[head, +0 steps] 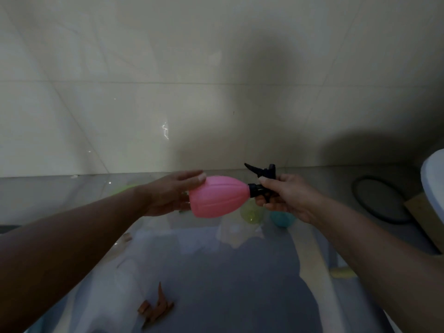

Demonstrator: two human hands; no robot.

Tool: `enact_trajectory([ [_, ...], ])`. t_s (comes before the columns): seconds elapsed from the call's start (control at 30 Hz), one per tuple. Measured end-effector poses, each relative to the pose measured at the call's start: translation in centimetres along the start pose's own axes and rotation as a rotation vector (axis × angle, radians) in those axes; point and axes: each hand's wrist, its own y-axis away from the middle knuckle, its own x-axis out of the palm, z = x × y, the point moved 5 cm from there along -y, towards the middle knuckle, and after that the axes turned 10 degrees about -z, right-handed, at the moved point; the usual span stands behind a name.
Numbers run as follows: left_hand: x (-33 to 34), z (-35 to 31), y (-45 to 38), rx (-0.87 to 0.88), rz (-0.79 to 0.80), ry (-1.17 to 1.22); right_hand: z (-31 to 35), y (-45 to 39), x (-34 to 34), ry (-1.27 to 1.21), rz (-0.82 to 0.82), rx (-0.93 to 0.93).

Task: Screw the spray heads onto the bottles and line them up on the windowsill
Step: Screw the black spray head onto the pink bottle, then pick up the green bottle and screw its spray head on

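Pale glossy wall tiles [168, 68] fill the upper half of the view, and a shiny grey floor [48, 195] runs beneath them; the lighting is dim.

At the lower left, a brown spray head [156, 306] is seen lying on its side on a grey surface; its details are blurred. A green rounded shape [126, 188] is partly visible behind the left forearm and cannot be identified with certainty.

The left forearm is extended from the lower left corner up towards the centre. The left hand [168, 194] is held at the base of the pink bottle [218, 197], with the fingers fairly straight and the thumb laid along the upper edge of the bottle; the base is cupped rather than tightly gripped.

One pink bottle is held in the air between the two hands. Its long axis lies roughly horizontal, with the broad base pointing left and the narrow neck pointing right. A black spray head [260, 181] is seated at the neck, its trigger and nozzle pointing upward.

Below the neck, one yellow-green bottle [251, 213] and one teal bottle [281, 218] are seen on the floor, close together and partly hidden by the right hand.

The right forearm is extended from the lower right corner. The right hand [284, 197] is curled around the black spray head, with the thumb pressed on top near the collar.

At the far right, a dark round lid-like object [382, 200] lies on the floor.
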Motion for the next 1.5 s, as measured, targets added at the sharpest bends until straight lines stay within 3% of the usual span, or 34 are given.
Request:
enact_trajectory([
  [0.1, -1.4, 1.8, -0.5, -0.138, -0.064, -0.178, -0.3, -0.8, -0.7, 0.27, -0.034, -0.196],
  [0.2, -2.7, 3.7, -0.7, -0.168, -0.12, -0.348, -1.7, -1.7, -1.5, 0.735, -0.081, -0.38],
  [0.43, -3.5, 5.2, -1.5, -0.179, -0.163, -0.384, -6.0, -2.1, -1.9, 1.129, -0.101, -0.418],
  [0.73, -4.0, 6.7, -1.8, -0.202, -0.142, -0.478, -7.9, -2.6, -1.7, 1.22, -0.094, -0.37],
  [1.1, -8.0, 9.1, -1.8, -0.259, -0.186, -0.601, -4.6, -1.9, 1.0, 1.469, -0.223, -0.559],
  [1.33, -10.4, 9.2, -3.3, -0.201, -0.288, -0.561, -1.3, -1.5, 8.6, 1.163, -0.217, -0.74],
  [1.5, -12.5, 9.5, -5.4, -0.108, -0.394, -0.513, -4.3, -7.0, 15.3, 0.948, -0.097, -0.526],
])
